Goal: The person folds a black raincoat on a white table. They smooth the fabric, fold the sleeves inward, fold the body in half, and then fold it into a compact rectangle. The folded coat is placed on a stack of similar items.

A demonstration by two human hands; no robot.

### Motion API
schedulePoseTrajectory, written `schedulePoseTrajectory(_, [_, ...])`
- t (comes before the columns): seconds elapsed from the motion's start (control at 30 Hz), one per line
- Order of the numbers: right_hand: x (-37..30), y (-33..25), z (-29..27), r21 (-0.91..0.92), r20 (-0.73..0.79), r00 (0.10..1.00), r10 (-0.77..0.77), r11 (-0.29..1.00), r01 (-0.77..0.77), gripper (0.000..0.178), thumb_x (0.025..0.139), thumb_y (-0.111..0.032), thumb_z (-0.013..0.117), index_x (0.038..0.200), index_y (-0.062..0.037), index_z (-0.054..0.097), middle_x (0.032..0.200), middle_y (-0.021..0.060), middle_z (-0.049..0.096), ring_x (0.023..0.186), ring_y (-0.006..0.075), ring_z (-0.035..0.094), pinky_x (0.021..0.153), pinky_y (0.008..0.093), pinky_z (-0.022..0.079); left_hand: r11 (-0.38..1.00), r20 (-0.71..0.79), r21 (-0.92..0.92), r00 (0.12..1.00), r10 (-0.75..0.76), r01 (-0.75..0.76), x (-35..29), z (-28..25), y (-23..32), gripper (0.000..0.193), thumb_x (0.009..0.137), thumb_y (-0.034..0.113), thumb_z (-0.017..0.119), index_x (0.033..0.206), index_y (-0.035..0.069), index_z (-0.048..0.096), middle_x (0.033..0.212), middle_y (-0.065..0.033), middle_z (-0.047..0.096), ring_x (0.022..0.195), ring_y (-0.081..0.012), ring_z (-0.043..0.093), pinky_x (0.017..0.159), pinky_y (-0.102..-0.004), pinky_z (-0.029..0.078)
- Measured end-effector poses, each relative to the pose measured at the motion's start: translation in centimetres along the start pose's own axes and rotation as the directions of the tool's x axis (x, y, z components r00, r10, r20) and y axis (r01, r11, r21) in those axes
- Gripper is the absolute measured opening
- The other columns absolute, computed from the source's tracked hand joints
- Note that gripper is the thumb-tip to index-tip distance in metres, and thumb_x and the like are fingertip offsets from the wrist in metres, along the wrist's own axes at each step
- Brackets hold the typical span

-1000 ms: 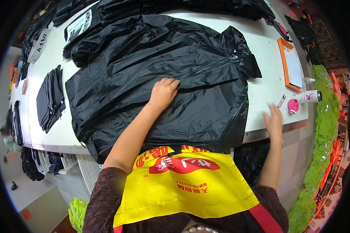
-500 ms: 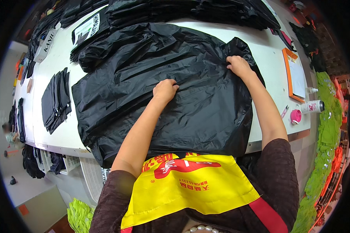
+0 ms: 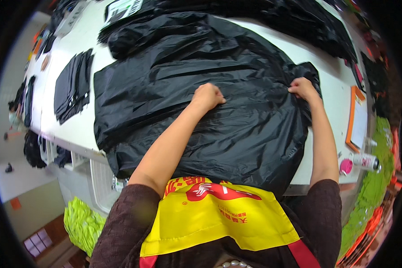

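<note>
Spread over the table in front of me is a large, thin, shiny black piece of material (image 3: 161, 89). It is crinkled, and I cannot tell whether it is a bag or a garment. Near its middle my left hand (image 3: 207, 97) is closed, its fingertips pinching a fold. At the right part, my right hand (image 3: 303, 88) pinches the material beside a bunched-up portion (image 3: 309, 71). The near edge hangs down against my yellow apron (image 3: 219, 214).
Dark folded garments (image 3: 73, 87) lie to the left on the white table (image 3: 69, 131). Black stacks (image 3: 272, 13) line the far side. An orange-edged clipboard (image 3: 356, 118), a pink cap (image 3: 345, 166) and a white bottle (image 3: 366, 161) sit at the right; lime-green material (image 3: 82, 223) lies low left.
The view has shifted, so the table contents sit differently in it. Both hands still pinch the black material, the bunched portion at the right now lying flatter.
</note>
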State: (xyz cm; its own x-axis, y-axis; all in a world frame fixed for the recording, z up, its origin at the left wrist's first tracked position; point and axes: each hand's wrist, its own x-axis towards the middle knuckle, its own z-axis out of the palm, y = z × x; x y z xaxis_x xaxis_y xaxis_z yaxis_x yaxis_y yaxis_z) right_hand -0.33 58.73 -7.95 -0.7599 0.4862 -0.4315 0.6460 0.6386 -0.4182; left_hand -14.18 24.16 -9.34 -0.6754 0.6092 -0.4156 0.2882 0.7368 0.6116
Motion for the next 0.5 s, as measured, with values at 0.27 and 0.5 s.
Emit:
schedulePoseTrajectory(0.27, [2.6, -0.5, -0.2, 0.043, 0.255, 0.953, 0.164, 0.983, -0.181, 0.022, 0.074, -0.002, 0.070, 0.062, -0.0051, 0.053, 0.052, 0.0045, 0.053, 0.041, 0.0150, 0.051, 0.039, 0.0289, 0.041, 0.987, 0.157, 0.160, 0.988, -0.003, -0.022, 1.8, -0.8, -0.1, 0.029, 0.064, 0.034, 0.080, 0.085, 0.015, 0.073, 0.094, -0.0093, 0.068, 0.094, -0.0265, 0.064, 0.084, -0.0355, 0.050])
schedulePoseTrajectory(0.5, [-1.5, -4.3, 2.0, -0.634, -0.203, 0.957, -0.206, 0.772, 0.032, 0.018, 0.070, -0.011, 0.071, 0.081, -0.0024, 0.059, 0.080, 0.0123, 0.065, 0.075, 0.0313, 0.063, 0.065, 0.0405, 0.051, 0.984, -0.143, 0.072, 0.975, 0.169, -0.160, -3.0, 0.4, -3.3, 0.034, 0.074, 0.040, 0.070, 0.090, 0.010, 0.067, 0.087, -0.0116, 0.067, 0.086, -0.0306, 0.063, 0.076, -0.0410, 0.050])
